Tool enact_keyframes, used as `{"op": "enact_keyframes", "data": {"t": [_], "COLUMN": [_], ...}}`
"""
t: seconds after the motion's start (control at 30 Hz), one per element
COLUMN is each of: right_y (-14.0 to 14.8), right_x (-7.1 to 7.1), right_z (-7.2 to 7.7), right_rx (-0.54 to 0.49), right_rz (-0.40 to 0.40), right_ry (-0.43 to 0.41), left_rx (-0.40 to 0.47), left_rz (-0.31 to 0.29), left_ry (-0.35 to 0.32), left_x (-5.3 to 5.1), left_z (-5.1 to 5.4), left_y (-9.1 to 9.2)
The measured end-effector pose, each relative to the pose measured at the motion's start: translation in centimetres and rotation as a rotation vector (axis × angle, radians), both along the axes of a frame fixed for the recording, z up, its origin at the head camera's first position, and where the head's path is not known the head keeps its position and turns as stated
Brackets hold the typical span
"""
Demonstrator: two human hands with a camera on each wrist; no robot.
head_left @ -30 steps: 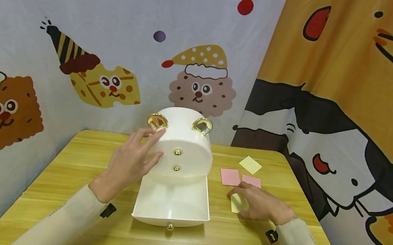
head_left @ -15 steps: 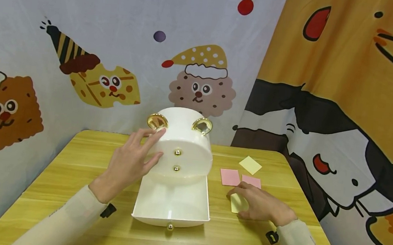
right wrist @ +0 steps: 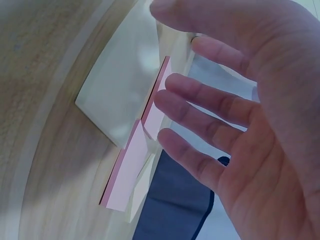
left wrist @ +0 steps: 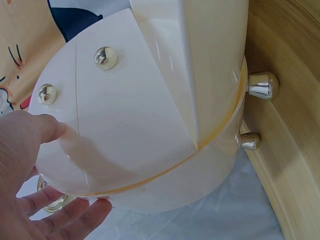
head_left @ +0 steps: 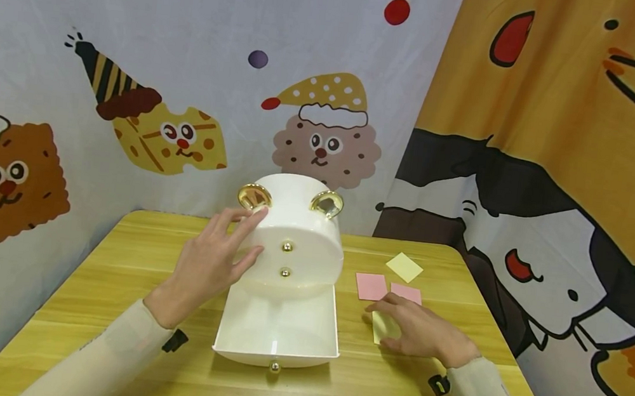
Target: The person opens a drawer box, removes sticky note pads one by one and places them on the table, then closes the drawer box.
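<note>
A white drawer box (head_left: 293, 256) with gold ear-shaped rings and ball knobs stands at the table's middle. Its lowest drawer (head_left: 279, 328) is pulled out toward me. My left hand (head_left: 210, 270) rests against the box's left side. In the left wrist view, its thumb lies by the front face and its fingers, loosely bent, by the rounded side. My right hand (head_left: 425, 329) hovers over the near yellow sticky-note pad (head_left: 382, 329), partly hiding it. In the right wrist view, its fingers (right wrist: 195, 155) are spread; whether the thumb touches the yellow pad (right wrist: 120, 75) I cannot tell.
Two pink sticky-note pads (head_left: 371, 286) lie just beyond the right hand, one partly covered by it. A second yellow pad (head_left: 404, 267) lies farther back. The wooden table (head_left: 138, 270) ends at a printed cloth (head_left: 203, 72) behind and to the right.
My right hand's fingertips have shifted slightly left over the near yellow pad, which has also slid slightly left. The left hand and the drawer box stay as they were.
</note>
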State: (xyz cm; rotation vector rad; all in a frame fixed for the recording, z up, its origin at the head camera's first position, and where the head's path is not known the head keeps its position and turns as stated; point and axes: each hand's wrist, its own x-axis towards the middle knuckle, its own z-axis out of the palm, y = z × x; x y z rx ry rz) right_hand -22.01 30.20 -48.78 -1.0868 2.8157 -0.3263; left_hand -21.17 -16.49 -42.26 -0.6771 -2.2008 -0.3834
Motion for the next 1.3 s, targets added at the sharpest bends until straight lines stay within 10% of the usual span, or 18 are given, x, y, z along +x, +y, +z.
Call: {"op": "enact_keyframes", "data": {"t": [1.3], "right_y": [-2.9], "right_x": [2.2], "right_z": [3.1], "right_rx": [-0.104], "right_rz": [0.151], "right_ry": [0.299], "left_rx": [-0.002], "left_rz": [0.001], "left_ry": [-0.024], "left_x": [0.1], "left_z": [0.2], "left_y": [0.0]}}
